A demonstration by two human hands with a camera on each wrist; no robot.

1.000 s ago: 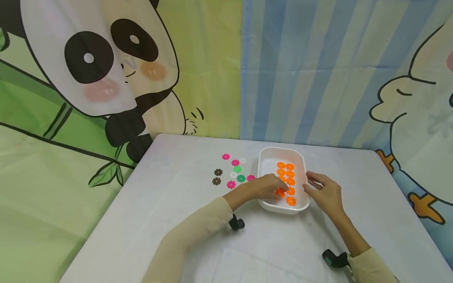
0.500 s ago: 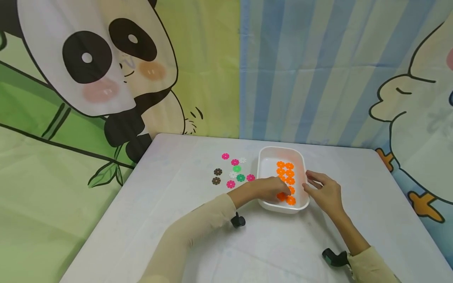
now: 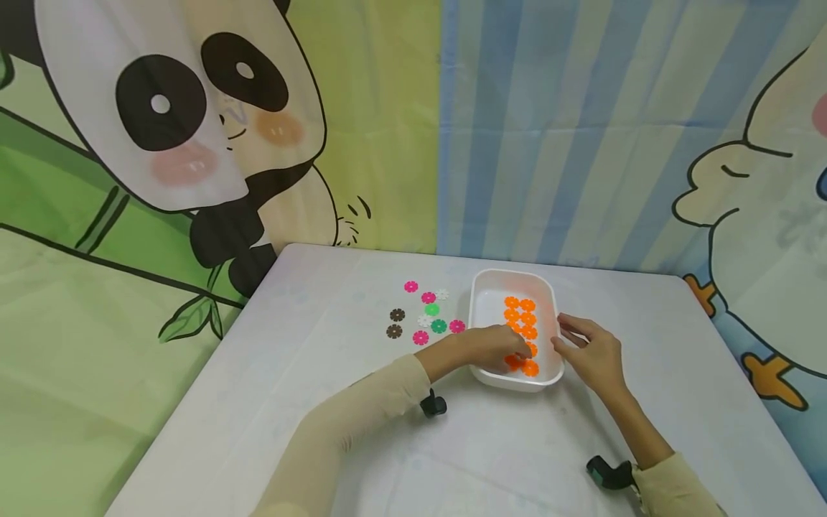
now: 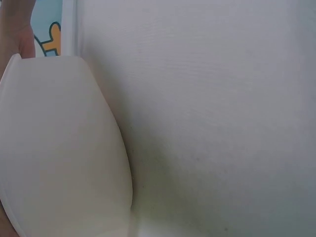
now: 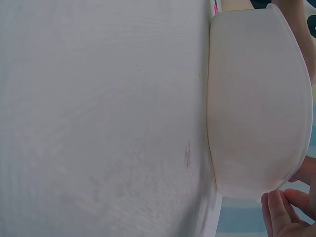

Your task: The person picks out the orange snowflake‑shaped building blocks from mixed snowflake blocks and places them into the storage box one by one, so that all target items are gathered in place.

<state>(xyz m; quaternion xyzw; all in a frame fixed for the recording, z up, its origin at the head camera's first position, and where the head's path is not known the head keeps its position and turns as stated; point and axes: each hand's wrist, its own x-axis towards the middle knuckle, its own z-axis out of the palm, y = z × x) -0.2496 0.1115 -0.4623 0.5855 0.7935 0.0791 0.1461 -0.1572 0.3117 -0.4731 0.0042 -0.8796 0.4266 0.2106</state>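
A white plastic tub (image 3: pixel 549 373) stands on the table, with orange flower-shaped discs (image 3: pixel 530 332) laid in two columns inside it. My left hand (image 3: pixel 497 347) reaches over the tub's left side, its curled fingers down at an orange disc (image 3: pixel 513 362) near the front; the fingertips are partly hidden. At the right rim, my right hand (image 3: pixel 594 355) holds the tub's edge between thumb and fingers. The right wrist view has that hand (image 5: pixel 291 210) at the tub's rim and corner. In the left wrist view, the tub's outer wall (image 4: pixel 64 148) hides most of the left hand.
Left of the tub lie loose flower discs: pink (image 3: pixel 411 286), brown (image 3: pixel 395 331), dark green (image 3: pixel 439 326), light green (image 3: pixel 432 309) and white. Black devices (image 3: pixel 433 404) sit at both wrists. A printed cloth backdrop (image 3: pixel 381 129) hangs behind the table (image 3: pixel 323 301).
My left hand has shifted slightly right and toward the front, and the orange disc under its fingers has moved the same way. The right hand stays at the rim.
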